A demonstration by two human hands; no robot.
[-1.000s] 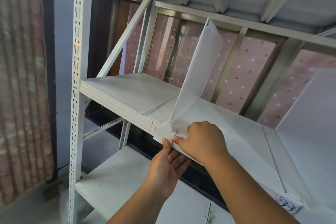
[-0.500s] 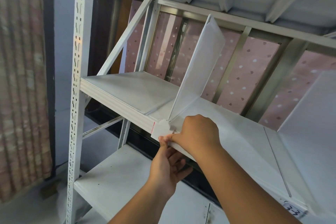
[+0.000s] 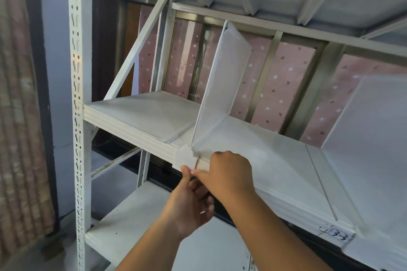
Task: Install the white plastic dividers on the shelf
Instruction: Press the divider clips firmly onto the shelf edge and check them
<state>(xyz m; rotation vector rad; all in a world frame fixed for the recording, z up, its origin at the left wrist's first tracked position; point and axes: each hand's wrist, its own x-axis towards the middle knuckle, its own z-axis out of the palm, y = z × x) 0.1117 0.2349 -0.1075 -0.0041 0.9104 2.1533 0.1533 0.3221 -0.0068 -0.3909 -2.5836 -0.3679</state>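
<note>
Standing upright on the shelf [image 3: 136,112], the white plastic divider [image 3: 222,86] is ending in a front tab [image 3: 186,157] — left hand [image 3: 189,207] pinching its lower edge, right hand [image 3: 229,174] curling closed just beside it.

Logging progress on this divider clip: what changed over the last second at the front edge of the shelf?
Little changed. The right hand slid slightly rightward off the divider base, exposing more of the front tab. The left hand stays beneath, thumb pinching the tab's lower edge against the shelf lip. The divider remains upright in place; the second divider at right is untouched.
</note>
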